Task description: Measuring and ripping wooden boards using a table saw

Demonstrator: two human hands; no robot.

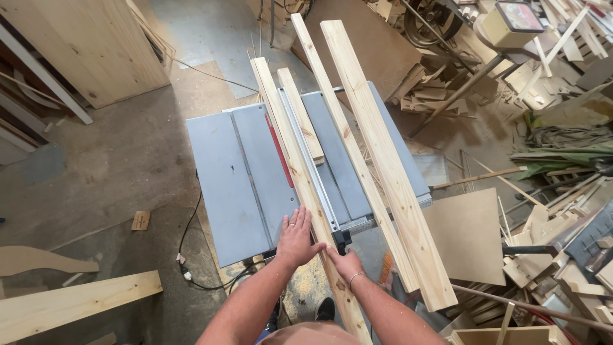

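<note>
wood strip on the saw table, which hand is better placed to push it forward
Right, probably. The right hand sits on the wood strip at its near end, behind it; the left hand lies flat alongside, steadying it sideways.

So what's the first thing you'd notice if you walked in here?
Probably the grey table saw in the middle, with long pale wooden boards lying across it. The left hand and the right hand both press on one narrow plank beside the saw's fence. To the right sits a big messy heap of wood offcuts.
</note>
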